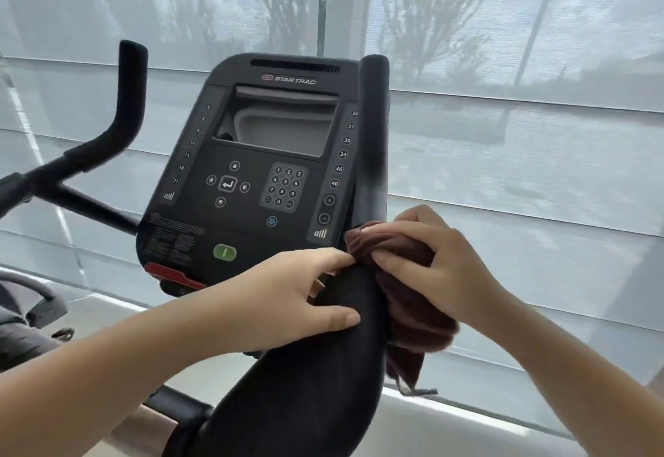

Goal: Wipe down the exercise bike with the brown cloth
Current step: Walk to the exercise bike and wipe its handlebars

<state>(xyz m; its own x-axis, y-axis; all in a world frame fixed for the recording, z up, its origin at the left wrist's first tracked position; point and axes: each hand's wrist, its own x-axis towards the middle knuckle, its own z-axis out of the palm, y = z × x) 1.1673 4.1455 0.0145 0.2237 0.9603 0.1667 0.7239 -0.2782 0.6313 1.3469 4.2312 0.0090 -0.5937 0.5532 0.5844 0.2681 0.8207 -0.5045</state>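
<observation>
The exercise bike's black console (251, 176) faces me, with a screen, keypad and green button. Its right handlebar (372, 126) rises upright beside the console and bends toward me lower down (305, 366). The brown cloth (406, 298) is wrapped around the bend of this bar, with a loose end hanging below. My right hand (431, 262) is shut on the cloth, pressing it against the bar. My left hand (298, 295) grips the padded bar just left of the cloth, fingertips touching the cloth's edge.
The left handlebar (122, 111) curves up at the left of the console. A window with translucent blinds (521, 133) stands close behind the bike. A dark grey machine part (39, 298) shows at the lower left. A pale sill (467, 431) runs below the window.
</observation>
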